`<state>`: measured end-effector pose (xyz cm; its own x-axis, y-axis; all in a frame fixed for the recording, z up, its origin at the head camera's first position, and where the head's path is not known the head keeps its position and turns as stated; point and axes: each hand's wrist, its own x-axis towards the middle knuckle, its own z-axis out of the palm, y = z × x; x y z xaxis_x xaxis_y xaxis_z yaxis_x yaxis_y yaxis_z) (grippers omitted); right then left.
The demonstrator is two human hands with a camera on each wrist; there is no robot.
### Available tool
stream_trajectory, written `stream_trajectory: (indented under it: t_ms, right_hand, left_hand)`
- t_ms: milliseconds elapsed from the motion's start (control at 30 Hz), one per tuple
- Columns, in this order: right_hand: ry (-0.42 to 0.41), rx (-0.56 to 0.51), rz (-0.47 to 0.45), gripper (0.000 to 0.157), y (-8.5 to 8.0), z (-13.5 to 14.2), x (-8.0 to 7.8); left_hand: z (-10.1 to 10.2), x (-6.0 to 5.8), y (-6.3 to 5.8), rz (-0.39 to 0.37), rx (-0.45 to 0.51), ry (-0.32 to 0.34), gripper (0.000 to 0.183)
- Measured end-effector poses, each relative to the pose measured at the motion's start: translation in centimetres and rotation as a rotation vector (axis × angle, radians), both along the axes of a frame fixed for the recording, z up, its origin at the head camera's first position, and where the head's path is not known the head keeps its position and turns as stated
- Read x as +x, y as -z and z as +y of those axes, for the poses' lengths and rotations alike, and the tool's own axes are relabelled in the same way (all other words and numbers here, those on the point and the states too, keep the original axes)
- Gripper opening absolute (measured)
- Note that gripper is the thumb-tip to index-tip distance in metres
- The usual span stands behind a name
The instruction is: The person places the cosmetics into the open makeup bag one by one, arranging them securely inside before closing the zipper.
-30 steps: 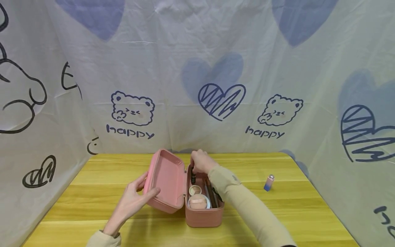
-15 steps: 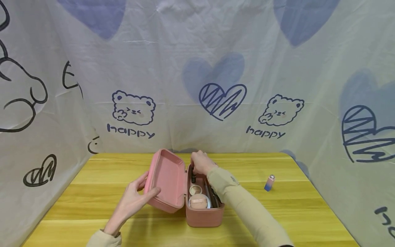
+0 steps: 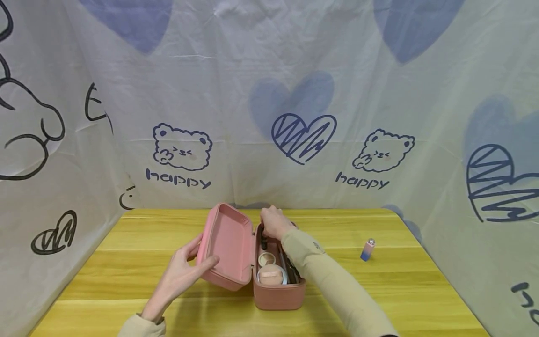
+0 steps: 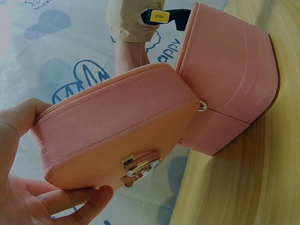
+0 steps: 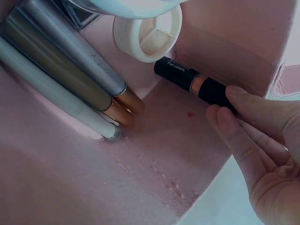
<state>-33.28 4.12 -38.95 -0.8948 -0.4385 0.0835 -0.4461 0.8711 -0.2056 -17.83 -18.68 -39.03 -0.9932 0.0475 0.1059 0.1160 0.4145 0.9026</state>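
Note:
A pink makeup case (image 3: 279, 297) stands on the table with its lid (image 3: 229, 243) swung out to the left. My left hand (image 3: 183, 269) grips the lid's left end, thumb at the rim and fingers behind it. Inside the case's far end, my right hand (image 3: 274, 223) pinches a black lipstick tube (image 5: 178, 75) between thumb and fingers. Near the tube's other end is a round cream concealer pot (image 5: 149, 38). A powder puff (image 3: 270, 275) lies at the near end. Several makeup brushes (image 5: 65, 61) lie along the right side, partly hidden by my sleeve in the head view.
A small pink and blue bottle (image 3: 367, 250) stands apart on the wooden table (image 3: 387, 290), to the right. A metal clasp (image 4: 142, 168) shows on the lid's outer side. Printed white cloth (image 3: 248, 61) hangs behind and around the table.
My right forearm and sleeve have shifted slightly left, while the right hand keeps its place on the lipstick. The left hand and lid stay as they were.

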Motion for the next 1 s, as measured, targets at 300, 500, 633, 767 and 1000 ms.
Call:
stream_trajectory:
  t_ms: [300,500,633,767,1000]
  right_hand:
    - [0.017,0.011,0.051,0.020,0.2,0.1,0.0]
    - [0.059,-0.028,-0.015,0.029,-0.1,0.4,0.1]
    - [0.071,-0.047,-0.045,0.036,-0.5,0.7,0.2]
    - [0.086,-0.060,-0.073,0.035,-0.8,0.9,0.5]
    - [0.103,-0.043,-0.093,0.037,-0.9,1.4,1.1]
  left_hand:
    - [0.1,0.0,-0.1,0.003,0.001,-0.001,0.080]
    - [0.1,0.1,-0.1,0.007,0.006,0.000,0.080]
    - [0.1,0.1,-0.1,0.005,0.004,0.001,0.079]
    - [0.1,0.1,-0.1,0.004,0.006,0.002,0.080]
    - [0.0,0.1,0.0,0.004,0.004,0.003,0.080]
